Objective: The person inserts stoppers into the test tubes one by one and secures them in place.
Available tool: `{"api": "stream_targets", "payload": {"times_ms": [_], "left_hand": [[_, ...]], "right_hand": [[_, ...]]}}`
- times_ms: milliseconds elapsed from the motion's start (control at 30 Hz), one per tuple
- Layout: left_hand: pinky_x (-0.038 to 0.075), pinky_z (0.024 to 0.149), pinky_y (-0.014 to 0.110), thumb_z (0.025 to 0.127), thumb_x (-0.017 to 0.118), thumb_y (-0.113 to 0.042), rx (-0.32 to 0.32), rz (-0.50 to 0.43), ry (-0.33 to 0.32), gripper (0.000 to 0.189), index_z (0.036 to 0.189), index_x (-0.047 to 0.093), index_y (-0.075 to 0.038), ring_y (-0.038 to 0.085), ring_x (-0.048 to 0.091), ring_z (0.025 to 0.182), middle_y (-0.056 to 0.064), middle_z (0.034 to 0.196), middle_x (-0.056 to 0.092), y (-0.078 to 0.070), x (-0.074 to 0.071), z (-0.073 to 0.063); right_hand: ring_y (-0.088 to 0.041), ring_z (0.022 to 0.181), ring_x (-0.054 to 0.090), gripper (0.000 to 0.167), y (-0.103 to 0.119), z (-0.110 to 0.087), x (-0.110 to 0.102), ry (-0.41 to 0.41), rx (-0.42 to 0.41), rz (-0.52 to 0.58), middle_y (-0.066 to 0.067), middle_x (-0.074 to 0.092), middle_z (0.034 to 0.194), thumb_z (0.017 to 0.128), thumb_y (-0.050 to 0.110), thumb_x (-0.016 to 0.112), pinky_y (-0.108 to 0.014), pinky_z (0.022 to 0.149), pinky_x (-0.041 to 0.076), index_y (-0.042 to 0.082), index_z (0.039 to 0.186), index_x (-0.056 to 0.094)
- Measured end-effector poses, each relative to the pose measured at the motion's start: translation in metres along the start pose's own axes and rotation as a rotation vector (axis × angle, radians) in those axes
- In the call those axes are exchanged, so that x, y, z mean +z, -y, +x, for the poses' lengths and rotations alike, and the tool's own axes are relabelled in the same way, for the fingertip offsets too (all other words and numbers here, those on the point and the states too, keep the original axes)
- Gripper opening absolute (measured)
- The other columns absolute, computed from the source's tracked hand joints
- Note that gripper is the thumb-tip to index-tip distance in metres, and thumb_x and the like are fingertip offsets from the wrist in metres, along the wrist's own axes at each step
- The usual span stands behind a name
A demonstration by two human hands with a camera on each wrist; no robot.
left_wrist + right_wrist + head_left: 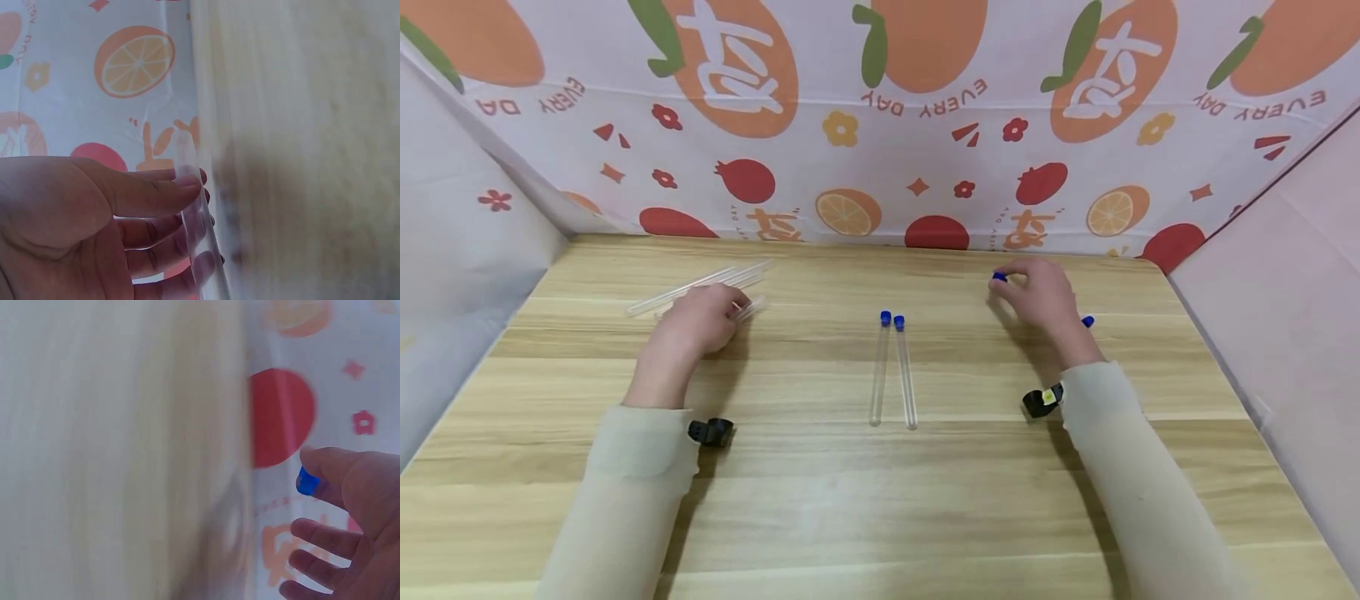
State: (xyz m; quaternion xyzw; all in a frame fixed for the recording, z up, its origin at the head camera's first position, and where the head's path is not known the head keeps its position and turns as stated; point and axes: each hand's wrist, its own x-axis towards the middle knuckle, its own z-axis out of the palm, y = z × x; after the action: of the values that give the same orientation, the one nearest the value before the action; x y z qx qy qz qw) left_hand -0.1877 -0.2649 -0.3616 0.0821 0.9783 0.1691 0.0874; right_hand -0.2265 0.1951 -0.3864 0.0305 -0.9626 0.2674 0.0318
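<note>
Between thumb and fingers my left hand [700, 321] grips a clear test tube [195, 219], near the back left of the table. Several more clear test tubes [688, 289] lie in a loose pile just beyond that hand. Over at the back right, my right hand [1037, 292] pinches a small blue cap [307, 481] between thumb and index finger, its other fingers spread. Two capped test tubes lie side by side at mid table, one on the left [879, 375] and one on the right [906, 379], their blue caps toward the back.
Another blue cap [1087, 322] lies beside the right wrist, partly hidden by it. The wooden table [820, 508] ends at a fruit-printed cloth [880, 167] hanging along the back. Pale cloth sides stand to the left and right.
</note>
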Motion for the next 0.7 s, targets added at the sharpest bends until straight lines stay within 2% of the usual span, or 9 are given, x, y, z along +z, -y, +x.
{"api": "stream_targets", "payload": {"times_ms": [200,367,533,700], "left_hand": [[0.045,0.096,0.061,0.095,0.051,-0.001,0.082,-0.018,-0.019,0.031,0.122,0.065,0.004,0.043,0.055,0.108,0.028,0.12,0.063,-0.011,-0.001,0.0],[0.045,0.098,0.06,0.098,0.053,-0.003,0.142,-0.098,-0.021,0.032,0.127,0.062,0.002,0.042,0.058,0.113,0.027,0.12,0.065,-0.028,-0.005,-0.005],[0.052,0.09,0.049,0.099,0.056,-0.004,0.223,-0.245,-0.009,0.031,0.129,0.061,0.002,0.035,0.065,0.104,0.021,0.112,0.07,-0.046,-0.008,-0.008],[0.057,0.082,0.037,0.099,0.056,-0.003,0.316,-0.416,0.053,0.033,0.132,0.059,-0.001,0.031,0.07,0.098,0.017,0.11,0.072,-0.06,-0.009,-0.012]], "right_hand": [[-0.034,0.131,0.049,0.038,0.01,-0.015,-0.002,-0.09,0.029,0.199,-0.011,0.059,0.137,0.096,0.038,0.065,-0.054,0.107,0.042,0.012,0.122,0.07],[-0.03,0.116,0.056,0.042,0.024,-0.024,-0.002,-0.086,0.008,0.327,-0.009,0.064,0.122,0.095,0.045,0.065,-0.046,0.091,0.049,0.012,0.12,0.071],[-0.023,0.097,0.06,0.04,0.036,-0.032,-0.003,-0.046,-0.058,0.476,-0.006,0.068,0.11,0.096,0.043,0.065,-0.032,0.077,0.054,0.012,0.122,0.07],[-0.025,0.09,0.063,0.034,0.054,-0.039,-0.005,-0.001,-0.133,0.643,-0.011,0.068,0.107,0.098,0.033,0.064,-0.027,0.074,0.058,0.011,0.124,0.069]]}}
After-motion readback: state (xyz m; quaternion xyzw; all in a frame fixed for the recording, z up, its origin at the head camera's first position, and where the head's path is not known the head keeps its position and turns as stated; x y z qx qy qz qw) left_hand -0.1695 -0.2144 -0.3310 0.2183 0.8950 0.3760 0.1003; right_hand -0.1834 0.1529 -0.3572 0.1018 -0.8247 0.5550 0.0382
